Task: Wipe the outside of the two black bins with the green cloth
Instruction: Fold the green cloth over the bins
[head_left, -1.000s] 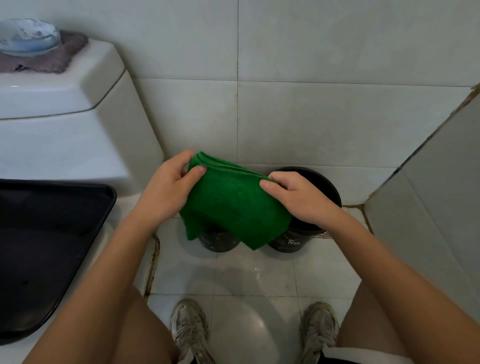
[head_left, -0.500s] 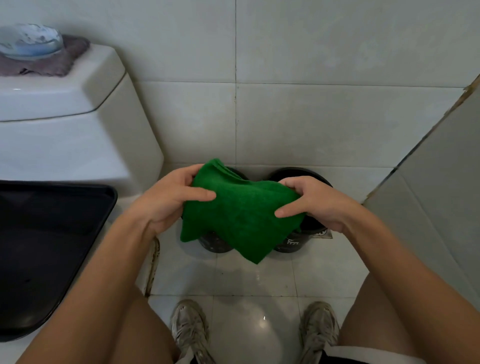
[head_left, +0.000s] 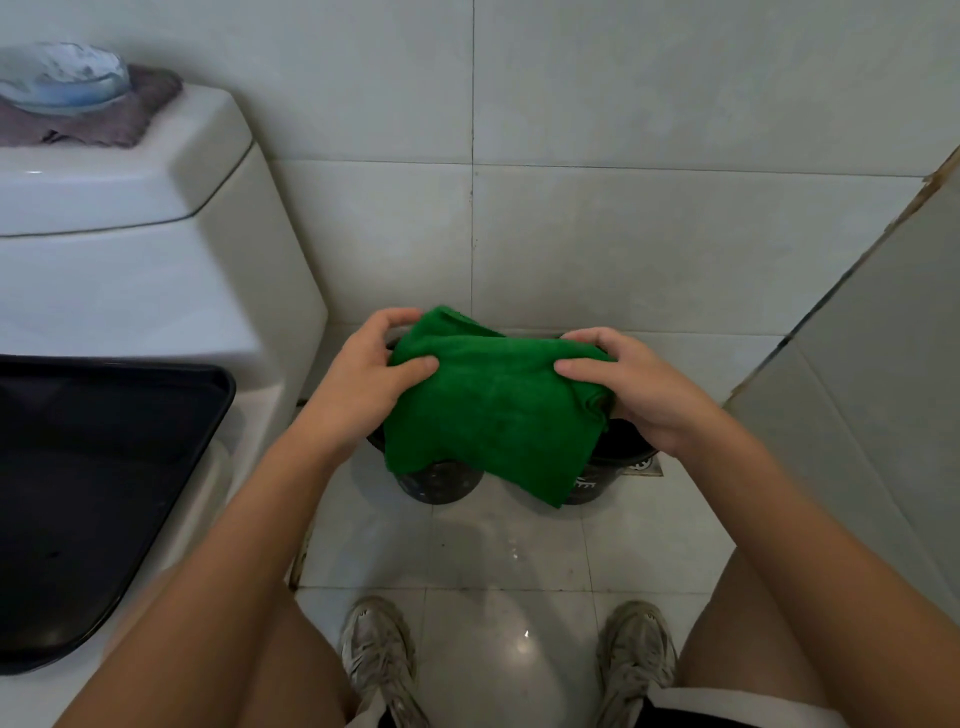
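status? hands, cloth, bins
Both hands, left and right, grip the cloth above the bins. Left bin, right bin mostly hidden under it. No wiping contact visible.

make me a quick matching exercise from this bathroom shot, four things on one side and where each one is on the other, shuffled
Things:
1. green cloth
2. dish
3. black bins
4. shoes

Places:
A. on the floor against the wall, partly hidden by the cloth
B. on the toilet tank lid, on a folded rag
C. held between the left hand and right hand
D. bottom of the picture, on the floor tiles

Pairs: 1-C, 2-B, 3-A, 4-D
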